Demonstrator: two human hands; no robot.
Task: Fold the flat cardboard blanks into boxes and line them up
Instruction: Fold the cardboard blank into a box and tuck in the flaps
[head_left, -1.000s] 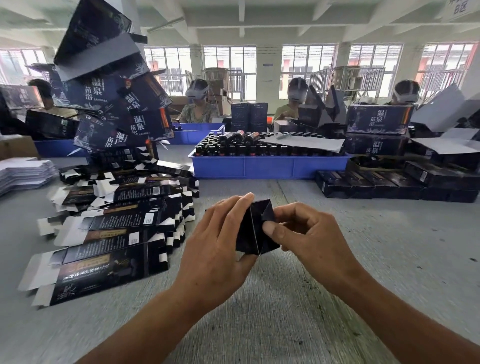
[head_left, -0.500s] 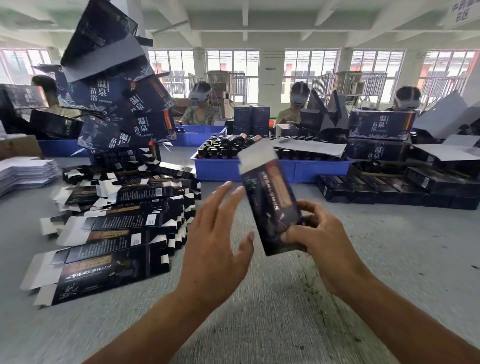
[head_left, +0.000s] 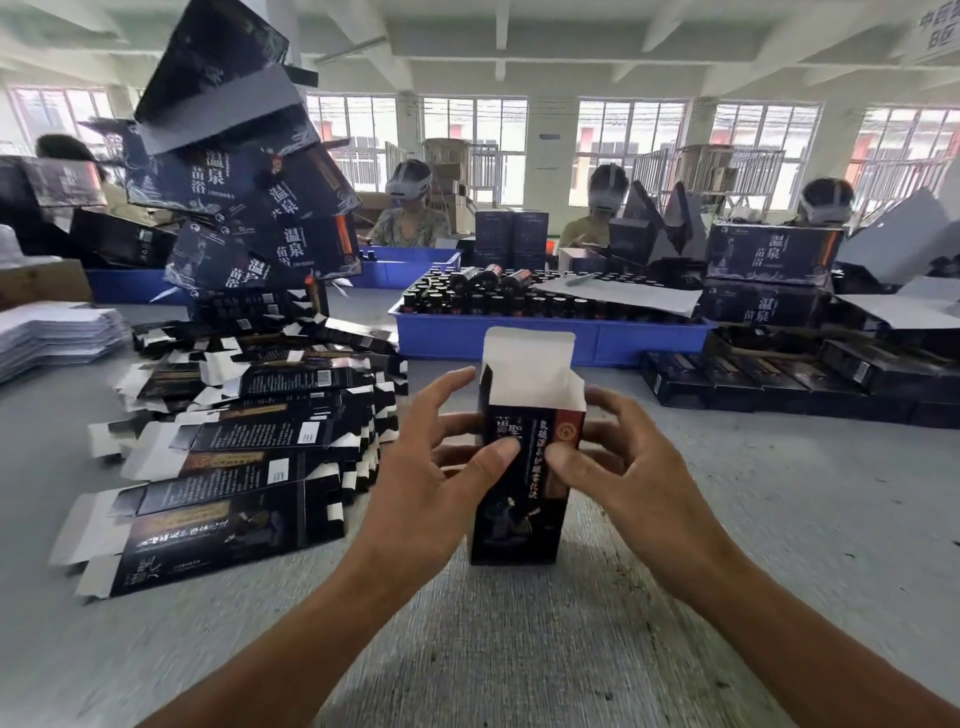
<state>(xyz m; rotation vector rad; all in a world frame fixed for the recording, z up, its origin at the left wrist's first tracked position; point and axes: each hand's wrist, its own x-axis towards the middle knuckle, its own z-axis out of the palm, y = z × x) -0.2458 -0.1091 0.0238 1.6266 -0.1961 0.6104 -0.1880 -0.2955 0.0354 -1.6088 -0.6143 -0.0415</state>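
Fingers of left hand (head_left: 426, 483) and right hand (head_left: 628, 467) pinch the upright carton (head_left: 519, 478) between both thumbs – top flaps (head_left: 530, 364) open above them – squeeze too hard and the panels probably crease or skew

Bright daylight from the back windows (head_left: 628, 140); edges warped and blurred.

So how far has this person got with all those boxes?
Some way in, with plenty left. A row of finished dark boxes lies lined up at the right. In hand: both the left hand and right hand hold one upright box, squared up with its top flap open. Left to do: a big fanned pile of flat blanks on the left waits for folding.
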